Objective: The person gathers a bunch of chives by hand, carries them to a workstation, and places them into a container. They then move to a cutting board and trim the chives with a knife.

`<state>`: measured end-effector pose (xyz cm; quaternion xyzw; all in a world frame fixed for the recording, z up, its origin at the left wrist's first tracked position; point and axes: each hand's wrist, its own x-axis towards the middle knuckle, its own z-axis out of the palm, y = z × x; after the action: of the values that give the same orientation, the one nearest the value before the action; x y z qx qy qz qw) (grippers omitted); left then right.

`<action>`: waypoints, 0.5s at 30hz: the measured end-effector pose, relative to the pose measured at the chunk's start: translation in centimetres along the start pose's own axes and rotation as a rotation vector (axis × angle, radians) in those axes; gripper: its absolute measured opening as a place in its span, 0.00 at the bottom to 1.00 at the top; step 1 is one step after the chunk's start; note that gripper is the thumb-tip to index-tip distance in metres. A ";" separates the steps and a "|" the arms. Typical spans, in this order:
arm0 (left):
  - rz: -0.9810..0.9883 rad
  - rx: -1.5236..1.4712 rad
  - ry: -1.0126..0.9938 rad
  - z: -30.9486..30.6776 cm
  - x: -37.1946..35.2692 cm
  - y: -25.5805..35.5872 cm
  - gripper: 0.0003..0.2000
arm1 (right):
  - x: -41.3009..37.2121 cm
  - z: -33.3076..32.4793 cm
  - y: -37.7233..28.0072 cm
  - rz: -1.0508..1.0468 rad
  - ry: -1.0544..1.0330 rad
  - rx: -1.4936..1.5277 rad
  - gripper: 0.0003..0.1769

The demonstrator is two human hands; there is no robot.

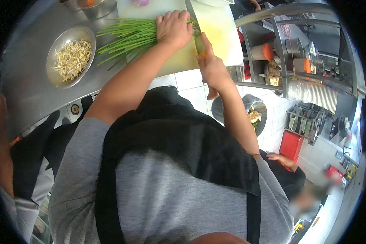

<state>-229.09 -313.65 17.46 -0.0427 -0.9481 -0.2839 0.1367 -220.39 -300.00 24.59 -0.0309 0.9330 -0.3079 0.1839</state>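
Note:
A bundle of long green stalks [136,37] lies across the pale cutting board [175,61], its thin tips hanging over the left edge. My left hand [175,30] presses on the bundle near its right end, fingers curled round the stalks. Just right of it, my right hand [210,67] grips a knife [199,44] with the index finger stretched along the blade. The blade stands beside the ends of the stalks, close to my left fingertips. Part of the knife is hidden by my right hand.
A metal bowl of bean sprouts [72,60] sits on the steel counter [28,61] at left. Beyond are another metal bowl [97,9] and a purple onion [140,2]. A bin [261,112] stands below right. Co-workers [288,175] are at right and left; shelves [264,40] hold containers.

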 end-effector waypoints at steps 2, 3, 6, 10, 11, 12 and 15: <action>0.049 -0.043 0.043 -0.2 -0.3 -0.1 0.12 | 0.1 -0.2 0.3 -0.004 -0.003 0.010 0.36; 0.078 -0.062 0.065 -0.2 -0.2 -0.1 0.12 | 0.3 -0.2 0.8 -0.037 0.027 -0.023 0.36; 0.236 -0.118 0.240 -0.3 -0.5 -0.5 0.12 | 0.8 0.8 2.0 -0.102 0.092 -0.048 0.36; 0.397 -0.270 0.290 -2.2 1.3 -2.3 0.07 | 0.6 0.2 1.6 -0.033 0.063 0.011 0.37; 0.402 -0.235 0.271 -3.5 1.6 -2.5 0.07 | 0.5 0.2 1.5 -0.025 0.064 0.021 0.36; 0.407 -0.205 0.253 -4.8 1.6 -2.3 0.07 | 0.4 0.4 1.6 -0.030 0.077 0.021 0.36; 0.253 -0.259 -0.057 -5.6 2.5 -1.5 0.06 | 0.5 0.3 1.6 -0.034 0.095 -0.005 0.35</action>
<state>-230.43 -317.98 21.86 -0.1870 -0.8942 -0.3828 0.1377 -220.67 -298.95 23.25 -0.0325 0.9406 -0.3100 0.1342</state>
